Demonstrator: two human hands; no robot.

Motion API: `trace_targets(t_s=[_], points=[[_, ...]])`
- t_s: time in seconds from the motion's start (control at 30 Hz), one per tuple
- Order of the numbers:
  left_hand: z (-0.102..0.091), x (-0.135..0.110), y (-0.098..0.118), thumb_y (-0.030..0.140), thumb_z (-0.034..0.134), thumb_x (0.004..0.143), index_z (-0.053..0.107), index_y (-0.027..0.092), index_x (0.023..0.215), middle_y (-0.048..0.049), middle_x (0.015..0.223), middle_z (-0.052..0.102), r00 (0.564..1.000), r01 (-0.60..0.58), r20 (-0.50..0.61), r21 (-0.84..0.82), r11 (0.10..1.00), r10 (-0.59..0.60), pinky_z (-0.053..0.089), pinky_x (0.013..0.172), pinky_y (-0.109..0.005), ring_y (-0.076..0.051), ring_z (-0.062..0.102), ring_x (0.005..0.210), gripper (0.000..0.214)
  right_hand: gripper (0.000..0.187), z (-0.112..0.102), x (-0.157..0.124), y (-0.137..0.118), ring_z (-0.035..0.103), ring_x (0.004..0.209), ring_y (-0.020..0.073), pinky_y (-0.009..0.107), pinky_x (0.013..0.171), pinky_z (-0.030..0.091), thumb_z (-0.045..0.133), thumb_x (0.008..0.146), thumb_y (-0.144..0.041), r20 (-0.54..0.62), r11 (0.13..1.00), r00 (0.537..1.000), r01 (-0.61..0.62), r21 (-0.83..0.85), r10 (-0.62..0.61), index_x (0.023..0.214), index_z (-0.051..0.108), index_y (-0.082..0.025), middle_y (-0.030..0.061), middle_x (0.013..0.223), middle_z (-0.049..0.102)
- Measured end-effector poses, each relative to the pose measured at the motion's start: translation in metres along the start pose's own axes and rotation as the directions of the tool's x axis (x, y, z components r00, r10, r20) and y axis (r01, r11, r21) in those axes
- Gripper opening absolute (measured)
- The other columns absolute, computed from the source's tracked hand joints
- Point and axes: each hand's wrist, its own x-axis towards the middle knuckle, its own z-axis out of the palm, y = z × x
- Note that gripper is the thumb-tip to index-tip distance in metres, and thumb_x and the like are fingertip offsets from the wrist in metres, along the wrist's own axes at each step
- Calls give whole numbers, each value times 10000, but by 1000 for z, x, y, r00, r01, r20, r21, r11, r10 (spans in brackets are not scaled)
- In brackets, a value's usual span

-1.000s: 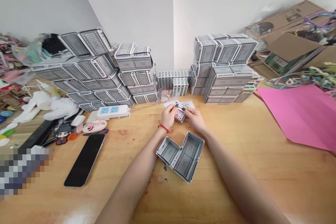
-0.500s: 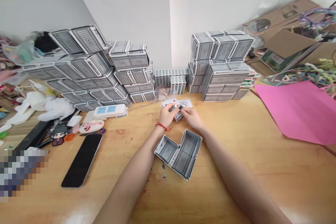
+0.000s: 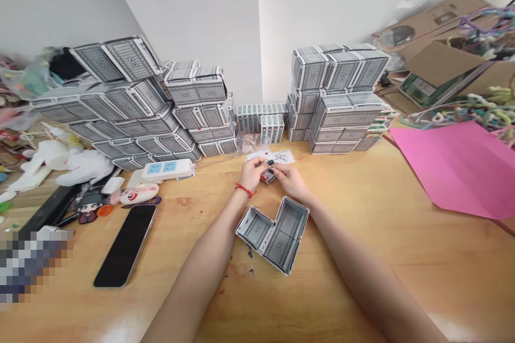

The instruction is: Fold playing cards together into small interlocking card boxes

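Hands (image 3: 252, 172) have drawn closer together over a red-printed card (image 3: 266, 177).

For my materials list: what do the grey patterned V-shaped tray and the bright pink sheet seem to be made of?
Grey patterned V-shaped tray: probably playing cards, smooth-looking; its panels show repeated card-back designs with white borders.

Bright pink sheet: likely matt paper or thin card, from its even colour and thin edge; I cannot tell which.
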Motion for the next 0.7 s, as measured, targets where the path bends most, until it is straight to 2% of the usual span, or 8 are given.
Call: trace_targets(t_s=[0.17,0.47,0.6,0.7], points=[[4,0,0,341,681,591,609,130,611,37,533,559,999,-3,-33,2,1000,3,362,474,-189,-60,461,470,224,222,0,-1,4,565,892,247,409,869,379,519,744,-362,10,1000,1000,17,-2,-17,840,676,-238,0,874,681],[6,3,-3,351,688,573,635,130,604,31,503,555,997,24,-70,17,1000,-23,325,427,-192,-59,434,429,230,220,2,-3,15,586,865,251,420,841,407,521,756,-328,-33,998,999,-6,-66,3,886,674,-239,3,896,686],[5,3,-5,357,684,578,646,134,619,19,544,589,996,14,-86,7,1000,-13,364,456,-203,-80,487,467,230,248,1,-2,12,581,929,237,397,866,404,489,783,-309,-13,997,1000,12,-75,-13,955,655,-240,9,984,666],[2,2,-4,414,625,636,658,133,657,-9,605,629,996,2,-86,-43,999,-5,414,518,-226,-114,552,540,284,249,0,0,11,554,1005,221,382,921,372,501,779,-299,-35,998,999,16,-61,-18,972,648,-245,9,1070,631]])
